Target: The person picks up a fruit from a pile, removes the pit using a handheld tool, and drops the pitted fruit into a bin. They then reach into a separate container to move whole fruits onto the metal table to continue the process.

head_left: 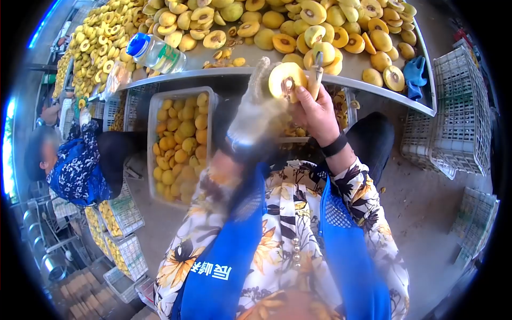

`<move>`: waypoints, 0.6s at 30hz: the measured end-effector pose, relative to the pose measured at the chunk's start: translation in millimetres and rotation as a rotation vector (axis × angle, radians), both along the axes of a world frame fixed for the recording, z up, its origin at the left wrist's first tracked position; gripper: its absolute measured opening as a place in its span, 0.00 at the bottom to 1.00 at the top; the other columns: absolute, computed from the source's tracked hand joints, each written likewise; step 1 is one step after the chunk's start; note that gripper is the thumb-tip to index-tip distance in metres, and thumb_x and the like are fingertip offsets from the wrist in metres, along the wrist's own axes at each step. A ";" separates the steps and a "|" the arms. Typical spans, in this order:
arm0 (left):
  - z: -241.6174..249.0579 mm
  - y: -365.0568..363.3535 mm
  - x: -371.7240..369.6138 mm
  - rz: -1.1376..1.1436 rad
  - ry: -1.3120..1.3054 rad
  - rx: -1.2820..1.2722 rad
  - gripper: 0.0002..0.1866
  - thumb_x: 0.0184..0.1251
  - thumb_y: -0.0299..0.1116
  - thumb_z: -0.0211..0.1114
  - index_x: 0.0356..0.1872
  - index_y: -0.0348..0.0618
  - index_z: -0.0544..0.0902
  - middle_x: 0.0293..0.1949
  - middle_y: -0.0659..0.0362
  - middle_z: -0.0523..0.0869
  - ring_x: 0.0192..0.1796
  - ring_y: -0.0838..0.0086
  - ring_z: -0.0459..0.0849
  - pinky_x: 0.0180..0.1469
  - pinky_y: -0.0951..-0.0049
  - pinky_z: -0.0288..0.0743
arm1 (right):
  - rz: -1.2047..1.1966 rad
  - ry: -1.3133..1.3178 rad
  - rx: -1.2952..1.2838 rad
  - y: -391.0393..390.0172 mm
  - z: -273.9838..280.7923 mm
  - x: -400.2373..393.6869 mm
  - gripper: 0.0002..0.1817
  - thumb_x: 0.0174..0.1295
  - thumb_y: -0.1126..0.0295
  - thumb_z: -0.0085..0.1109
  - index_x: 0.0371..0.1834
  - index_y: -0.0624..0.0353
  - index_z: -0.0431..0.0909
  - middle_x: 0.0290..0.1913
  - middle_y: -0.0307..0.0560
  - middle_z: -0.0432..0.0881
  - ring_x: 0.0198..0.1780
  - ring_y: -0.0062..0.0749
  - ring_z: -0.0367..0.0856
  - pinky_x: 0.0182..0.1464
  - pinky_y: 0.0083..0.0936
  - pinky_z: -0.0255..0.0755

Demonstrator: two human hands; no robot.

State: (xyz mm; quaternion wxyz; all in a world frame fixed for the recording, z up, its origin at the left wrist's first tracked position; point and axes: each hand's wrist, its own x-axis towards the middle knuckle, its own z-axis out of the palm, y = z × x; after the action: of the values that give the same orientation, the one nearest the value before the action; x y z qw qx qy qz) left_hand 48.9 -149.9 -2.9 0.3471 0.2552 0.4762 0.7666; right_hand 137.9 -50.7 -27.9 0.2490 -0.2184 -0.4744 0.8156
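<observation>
My left hand [253, 109], in a pale glove, is closed around a halved yellow fruit [284, 80], its cut face and brown centre showing. My right hand [320, 114] is bare, with a black band at the wrist. Its fingers are wrapped round a small tool [316, 80] with a light handle and a metal end, held upright just right of the fruit. The right thumb lies close to the fruit's lower right edge. Both hands are in front of the metal table's edge [352, 82], where many whole and halved yellow fruits [312, 37] are piled.
A bottle with a blue cap [160, 55] lies on the table; a blue glove [414, 77] lies at its right corner. Below stands a bin of yellow fruit [178, 146]. Plastic crates [461, 112] stand at the right. Another person [80, 162] sits at the left.
</observation>
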 end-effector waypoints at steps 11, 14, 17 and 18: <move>-10.4 11.7 5.0 -0.066 -0.568 -0.099 0.24 0.72 0.52 0.45 0.47 0.40 0.77 0.38 0.62 0.80 0.39 0.78 0.77 0.42 0.78 0.72 | -0.083 -0.468 0.840 -11.7 11.2 21.4 0.20 0.52 0.63 0.64 0.46 0.60 0.74 0.30 0.58 0.80 0.33 0.51 0.81 0.35 0.32 0.74; -39.2 12.2 3.2 -0.021 -0.273 -0.152 0.24 0.72 0.52 0.46 0.47 0.40 0.77 0.39 0.61 0.80 0.39 0.78 0.77 0.42 0.77 0.72 | -0.044 -0.457 1.022 -11.3 4.7 18.9 0.18 0.50 0.64 0.65 0.40 0.60 0.73 0.28 0.59 0.79 0.32 0.56 0.78 0.34 0.37 0.73; -47.6 12.3 8.0 0.012 -0.112 -0.053 0.23 0.71 0.49 0.49 0.51 0.37 0.75 0.44 0.60 0.80 0.45 0.77 0.77 0.49 0.77 0.71 | -0.014 -0.497 1.069 -8.1 3.5 18.1 0.14 0.50 0.66 0.63 0.33 0.61 0.70 0.26 0.61 0.77 0.31 0.57 0.77 0.33 0.41 0.72; -46.3 10.9 9.2 0.029 -0.127 -0.008 0.23 0.71 0.48 0.49 0.52 0.37 0.74 0.46 0.60 0.80 0.46 0.77 0.77 0.50 0.77 0.71 | 0.009 -0.509 1.078 -8.3 5.5 17.9 0.14 0.50 0.66 0.63 0.33 0.61 0.70 0.25 0.61 0.77 0.31 0.58 0.77 0.33 0.41 0.72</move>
State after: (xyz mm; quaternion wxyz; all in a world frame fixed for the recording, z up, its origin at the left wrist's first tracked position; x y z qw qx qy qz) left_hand 58.1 -139.0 -49.2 0.3664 0.1978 0.4599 0.7843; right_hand 155.8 -59.0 -22.4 0.1999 -0.2479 -0.8673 0.3826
